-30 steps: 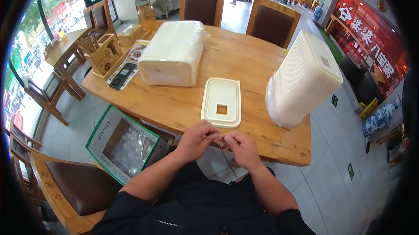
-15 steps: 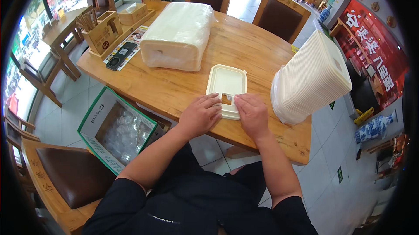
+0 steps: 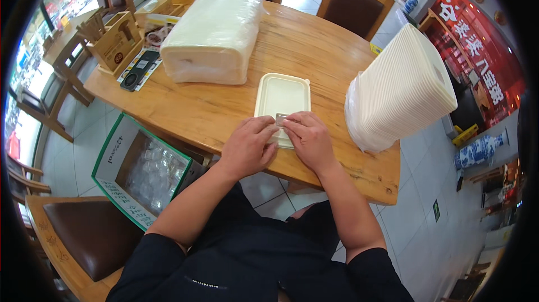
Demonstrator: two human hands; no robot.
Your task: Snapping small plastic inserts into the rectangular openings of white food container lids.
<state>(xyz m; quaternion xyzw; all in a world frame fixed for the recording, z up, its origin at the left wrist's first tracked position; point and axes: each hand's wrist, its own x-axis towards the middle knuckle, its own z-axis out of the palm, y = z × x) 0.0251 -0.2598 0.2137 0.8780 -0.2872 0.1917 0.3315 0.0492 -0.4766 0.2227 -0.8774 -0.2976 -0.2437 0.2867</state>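
Note:
A cream rectangular container lid (image 3: 283, 90) lies flat near the table's front edge, its near half partly covered by my hands. At the opening in the lid is a small clear plastic piece (image 3: 280, 117). My left hand (image 3: 250, 143) is closed at the left of this piece, its fingertips pinched against it. From the right, my right hand (image 3: 309, 138) has its thumb and fingers closed together on the same piece. My fingers hide most of it and the lid's near edge.
A tall stack of cream lids (image 3: 401, 88) in plastic film leans at the right, and a wrapped pack (image 3: 210, 38) stands behind left. Further left are a black phone-like device (image 3: 139, 71) and a wooden chopstick holder (image 3: 117, 41). An open carton (image 3: 149, 170) of clear plastic pieces sits beside the table.
My hands have drawn closer together over the lid's opening, and my fingers now pinch at the clear piece there. The whole view has shifted slightly.

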